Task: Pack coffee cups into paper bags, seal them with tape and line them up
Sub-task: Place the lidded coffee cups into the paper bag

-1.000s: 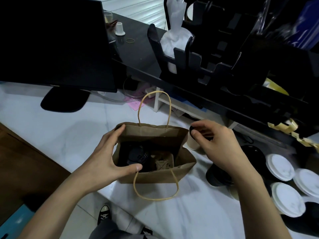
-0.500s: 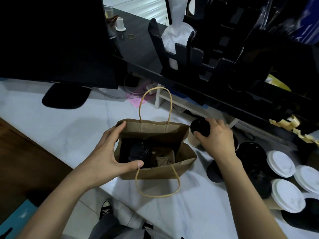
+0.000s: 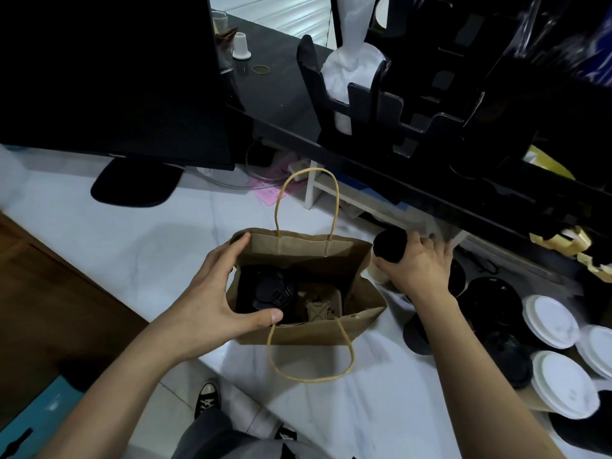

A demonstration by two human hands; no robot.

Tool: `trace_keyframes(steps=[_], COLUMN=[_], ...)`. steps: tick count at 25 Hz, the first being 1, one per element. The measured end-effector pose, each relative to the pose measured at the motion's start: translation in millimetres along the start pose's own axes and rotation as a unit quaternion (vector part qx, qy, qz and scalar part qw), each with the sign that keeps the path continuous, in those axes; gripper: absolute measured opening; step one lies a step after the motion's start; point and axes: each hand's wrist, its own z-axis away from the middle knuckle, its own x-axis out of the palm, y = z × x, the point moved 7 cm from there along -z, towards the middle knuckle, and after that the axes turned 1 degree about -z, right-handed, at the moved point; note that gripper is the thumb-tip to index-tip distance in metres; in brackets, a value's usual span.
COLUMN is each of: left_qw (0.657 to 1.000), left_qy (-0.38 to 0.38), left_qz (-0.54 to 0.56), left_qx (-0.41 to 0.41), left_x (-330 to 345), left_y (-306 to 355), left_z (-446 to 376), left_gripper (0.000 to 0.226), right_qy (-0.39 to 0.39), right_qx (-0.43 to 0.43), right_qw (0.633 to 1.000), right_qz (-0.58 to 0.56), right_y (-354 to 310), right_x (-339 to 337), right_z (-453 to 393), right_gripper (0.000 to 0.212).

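Left hand (image 3: 212, 303) spread across bag (image 3: 308, 329) mouth, gripping its left rim. Right hand (image 3: 415, 270) curled round black-lidded cup (image 3: 389, 248) just beside bag's right edge.

Cup (image 3: 270, 291) in bag (image 3: 308, 331), left side

the left hand (image 3: 212, 299) reaches in from the lower left, forearm bare, fingers (image 3: 228, 253) spread and thumb curled, clasping the open rim of a brown paper bag (image 3: 298, 329). the right hand (image 3: 417, 266) stretches forward on a bare forearm, its fingers wrapped round a black-lidded paper coffee cup (image 3: 389, 250).
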Motion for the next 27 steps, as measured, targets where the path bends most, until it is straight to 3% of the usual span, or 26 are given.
trace_keyframes(steps=[16,21,27], left_qw=[1.000,1.000,1.000], left_qy=[0.003,0.004,0.006], left_qz=[0.002,0.010,0.022], left_qx=[0.012,0.012,0.004], left_x=[2,4,5], left_y=[1,2,2], left_z=[-2,-2,-2], left_gripper=[0.122,0.123,0.124], right_qy=[0.095,0.107,0.179], right_qx=[-0.039,-0.048,-0.076], right_qw=[0.969,0.947,0.909], right_qz=[-0.226,-0.301,-0.368], right_y=[-4,-5,-9], right_x=[-57,-87,-128], right_z=[42,57,80], right_gripper=[0.090,0.095,0.087])
